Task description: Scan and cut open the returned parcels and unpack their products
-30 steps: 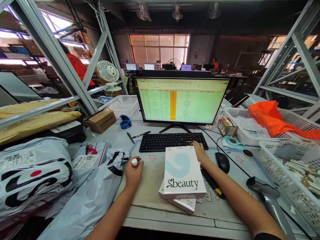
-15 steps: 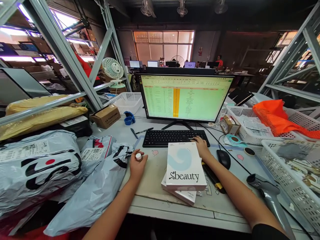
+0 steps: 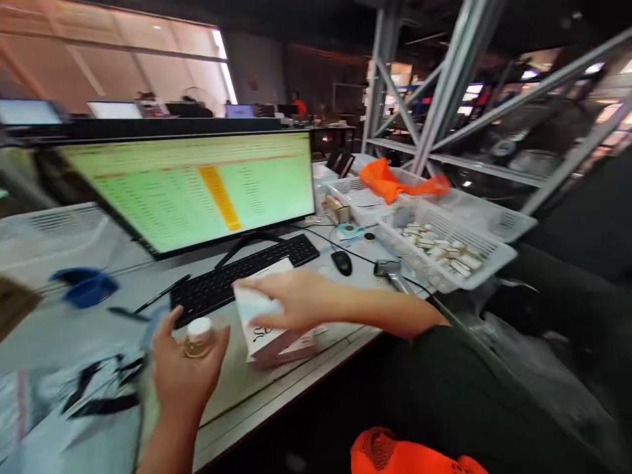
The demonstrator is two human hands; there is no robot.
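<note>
In my left hand point(image 3: 180, 378) is a small bottle point(image 3: 198, 337) of amber-coloured look with a white screw cap, held upright with the fingers around it. My right hand point(image 3: 296, 299), smeared by motion, reaches leftward above the white Sbeauty box point(image 3: 254, 342). Its thumb and fingers are apart, with nothing seen between them; whether they touch the box cannot be made out. Beneath that box lies another box, partly covered. Behind them stands the black keyboard point(image 3: 207, 289), which my right hand no longer touches.
A monitor point(image 3: 197, 191) stands at the back. To the right are a mouse point(image 3: 342, 262), a barcode scanner point(image 3: 392, 273) and a white basket point(image 3: 474, 280) of small packed items. Plastic mailing bags point(image 3: 93, 421) lie at the left, near a blue cup-like object point(image 3: 86, 286).
My view has swung to the right. My right hand has left the keyboard and come over the Sbeauty box, towards my left hand. The bottle stays in my left hand.
</note>
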